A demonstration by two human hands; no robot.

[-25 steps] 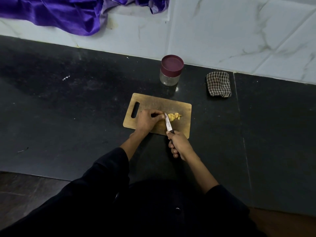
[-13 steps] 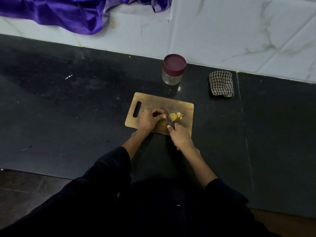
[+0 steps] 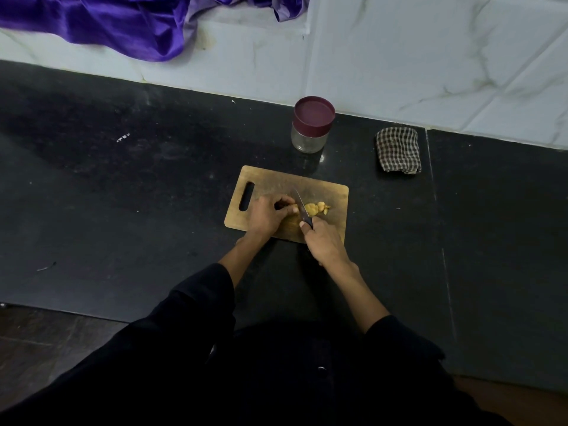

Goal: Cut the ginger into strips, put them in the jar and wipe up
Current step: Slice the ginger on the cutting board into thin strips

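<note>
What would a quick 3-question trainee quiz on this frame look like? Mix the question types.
1. True or false: the jar has its lid on.
2. Multiple choice: the checked cloth lies A) on the cutting board, B) on the counter right of the jar, C) under the left hand.
3. Fill in: the right hand grips the ____.

Key:
1. True.
2. B.
3. knife, its blade down at the ginger.
</note>
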